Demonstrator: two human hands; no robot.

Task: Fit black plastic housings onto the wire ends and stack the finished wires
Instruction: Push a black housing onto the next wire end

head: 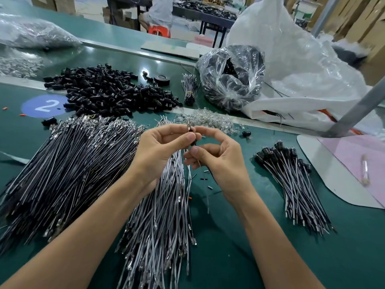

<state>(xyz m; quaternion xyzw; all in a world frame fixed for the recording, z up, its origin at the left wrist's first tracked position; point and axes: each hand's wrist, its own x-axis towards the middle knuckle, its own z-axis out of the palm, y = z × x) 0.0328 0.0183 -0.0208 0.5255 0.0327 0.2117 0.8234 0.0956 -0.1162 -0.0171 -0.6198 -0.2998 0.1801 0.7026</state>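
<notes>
We hold one wire in both hands above the table, at the fitting step.

Our left hand pinches the wire's top end by its metal terminal, and our right hand pinches the wire just below, so both are clenched on it and the tail hangs down past the right wrist. A dark piece shows between the fingertips; we cannot tell if it is a housing already going on. We judge the next move needs the terminal lined up with the housing's bore and pushed home, then the wire laid on the finished stack to our right. Under our hands lie bare wires, with a larger heap on the left. Beyond, the housings sit piled on the green table.
</notes>
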